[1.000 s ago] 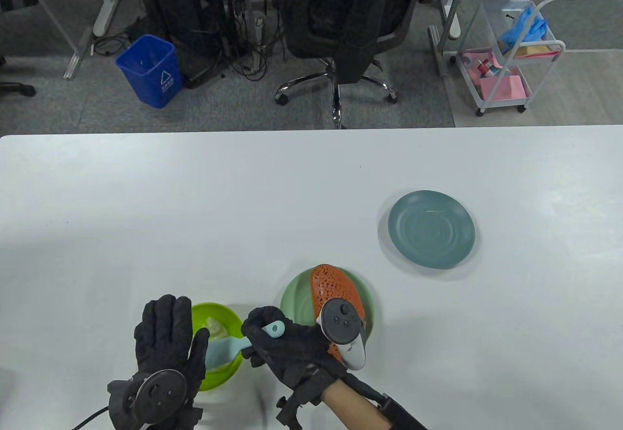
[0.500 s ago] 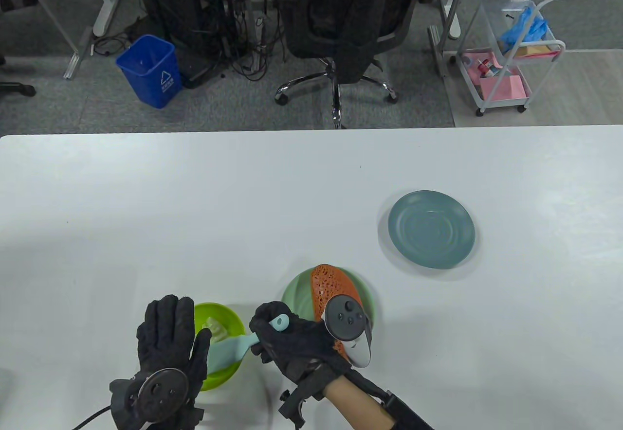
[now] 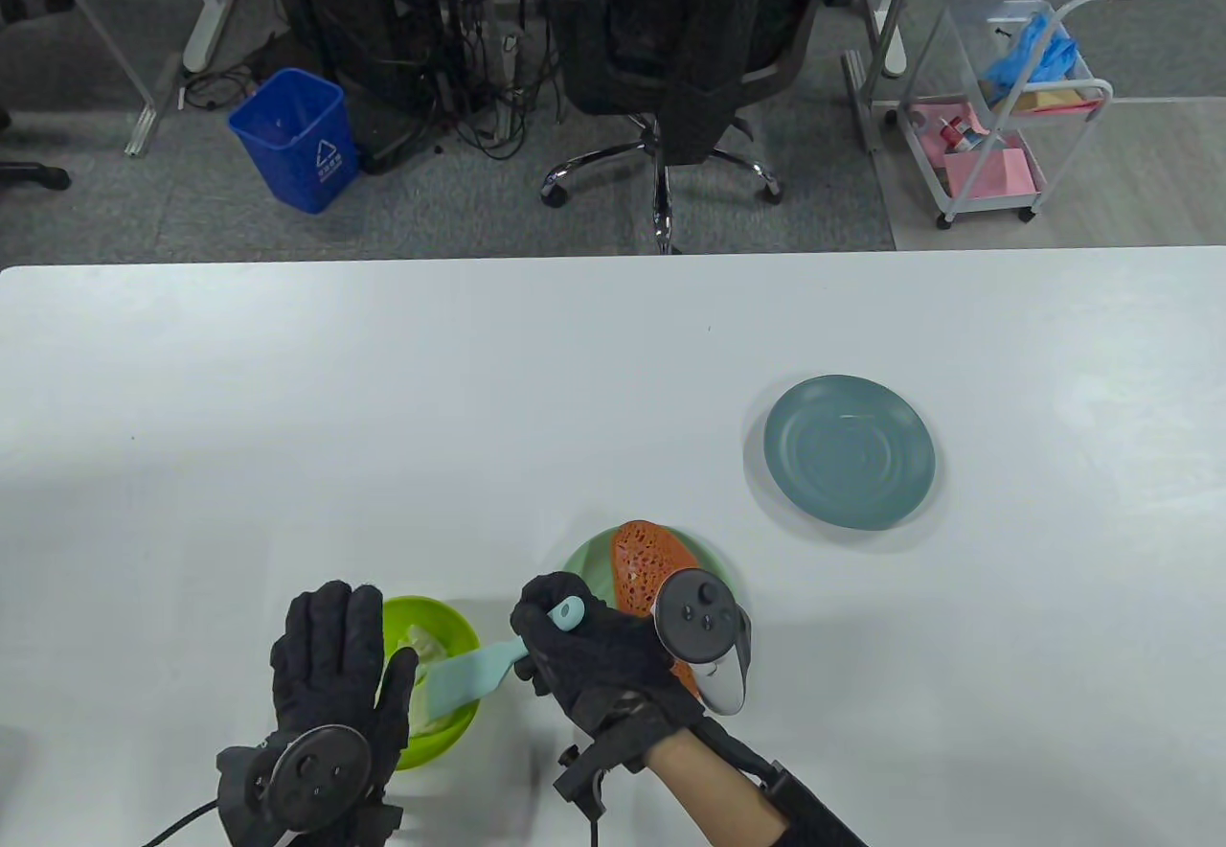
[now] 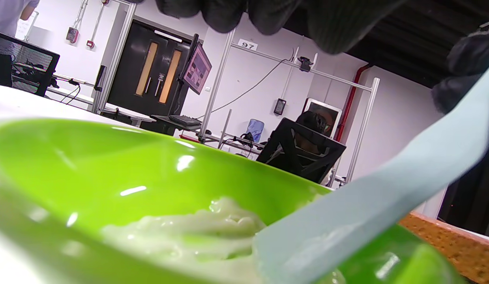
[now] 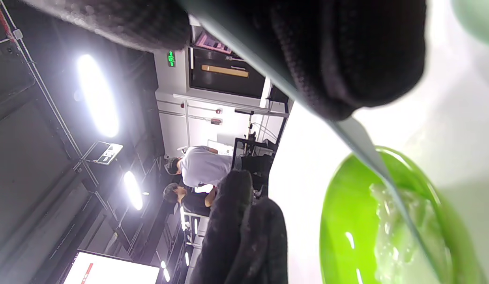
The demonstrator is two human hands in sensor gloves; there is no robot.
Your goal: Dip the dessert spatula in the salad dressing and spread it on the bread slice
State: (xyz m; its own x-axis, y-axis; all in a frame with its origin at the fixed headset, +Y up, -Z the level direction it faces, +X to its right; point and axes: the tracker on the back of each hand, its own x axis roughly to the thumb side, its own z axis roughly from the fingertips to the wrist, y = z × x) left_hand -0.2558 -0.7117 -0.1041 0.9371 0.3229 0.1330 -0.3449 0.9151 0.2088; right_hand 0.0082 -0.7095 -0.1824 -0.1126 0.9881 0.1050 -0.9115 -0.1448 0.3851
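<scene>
A lime green bowl [image 3: 464,632] of pale salad dressing [image 4: 197,230] stands near the table's front edge. My left hand [image 3: 335,670] lies flat along the bowl's left side, fingers straight. My right hand [image 3: 584,660] grips the handle of a light blue dessert spatula [image 3: 469,676]. Its blade [image 4: 370,205] slants down into the bowl [image 4: 90,165] and touches the dressing. The spatula blade [image 5: 380,169] shows edge-on over the bowl [image 5: 343,221] in the right wrist view. An orange-brown bread slice [image 3: 647,560] lies on a pale green plate [image 3: 579,569], partly hidden by my right hand.
A teal plate [image 3: 849,451] sits at the right middle of the white table [image 3: 383,406]. Beyond the far edge are an office chair [image 3: 670,52], a blue bin [image 3: 295,138] and a white cart [image 3: 1006,109].
My right hand has drawn to the right and slightly up with the spatula, so more of the blade shows over the bowl. The left hand has stayed by the bowl.
</scene>
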